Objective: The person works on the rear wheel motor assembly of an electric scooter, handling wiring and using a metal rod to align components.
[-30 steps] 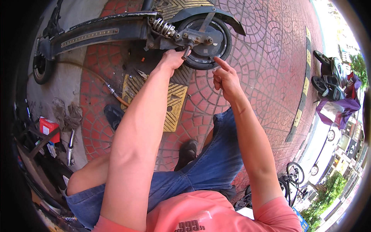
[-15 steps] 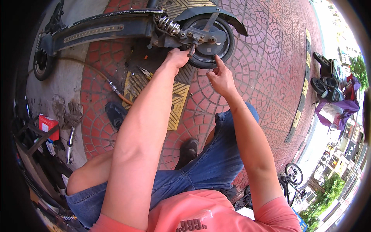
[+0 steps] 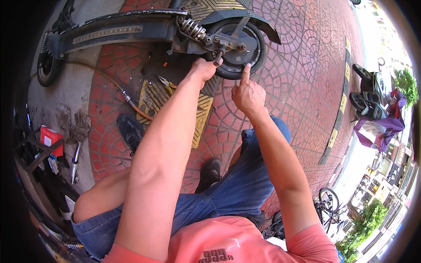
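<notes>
The person's left hand reaches to the near side of the scooter's rear wheel, its fingers bent out of sight behind the tyre edge and a short metal rod, so how tightly they close, or on what, cannot be told. The right hand is just beside it, index finger stretched straight with its tip at the tyre's lower rim, whether touching or just short of it being unclear; the other fingers fold under, hiding the palm and anything in it. Over the wheel curves a dark mudguard, and a coil spring sits to its left. From there the scooter extends leftward to its smaller front wheel. Below the deck, pliers with yellow handles lie at a black-and-yellow ramp, partly covered by the left forearm. A brown hose with a metal fitting runs across the red paving toward the ramp. Farther left are soiled gloves and a red box.
</notes>
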The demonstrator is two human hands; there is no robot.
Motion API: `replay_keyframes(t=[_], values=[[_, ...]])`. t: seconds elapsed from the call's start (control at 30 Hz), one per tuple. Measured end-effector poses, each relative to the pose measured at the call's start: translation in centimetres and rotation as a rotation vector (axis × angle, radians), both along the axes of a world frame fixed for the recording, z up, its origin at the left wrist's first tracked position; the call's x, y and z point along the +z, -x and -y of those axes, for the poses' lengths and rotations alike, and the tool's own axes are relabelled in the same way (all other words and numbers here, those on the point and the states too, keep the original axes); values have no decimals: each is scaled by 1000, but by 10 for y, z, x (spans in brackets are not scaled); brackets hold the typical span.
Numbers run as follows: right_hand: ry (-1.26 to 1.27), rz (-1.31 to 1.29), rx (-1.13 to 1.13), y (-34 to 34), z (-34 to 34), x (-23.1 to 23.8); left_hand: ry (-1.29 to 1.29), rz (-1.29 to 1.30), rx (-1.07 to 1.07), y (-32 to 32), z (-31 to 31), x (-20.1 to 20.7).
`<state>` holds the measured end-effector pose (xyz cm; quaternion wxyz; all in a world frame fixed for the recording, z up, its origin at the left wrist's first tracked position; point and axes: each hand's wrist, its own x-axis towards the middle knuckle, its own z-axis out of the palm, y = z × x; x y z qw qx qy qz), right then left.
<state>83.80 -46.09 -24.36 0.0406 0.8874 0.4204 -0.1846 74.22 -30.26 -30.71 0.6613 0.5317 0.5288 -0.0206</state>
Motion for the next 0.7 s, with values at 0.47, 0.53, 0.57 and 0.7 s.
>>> replay_keyframes(t=[0.47,0.53,0.57,0.7], values=[[52,-67,-6,8,15,-3,8,25,30,5,-2,-6],[89,-40,27,11,15,-5,4,33,37,4,-1,-10],[100,-10,58,12,17,-9,3,35,38,4,-2,-12],[135,6,79,14,17,-12,-3,29,44,4,-1,-16]])
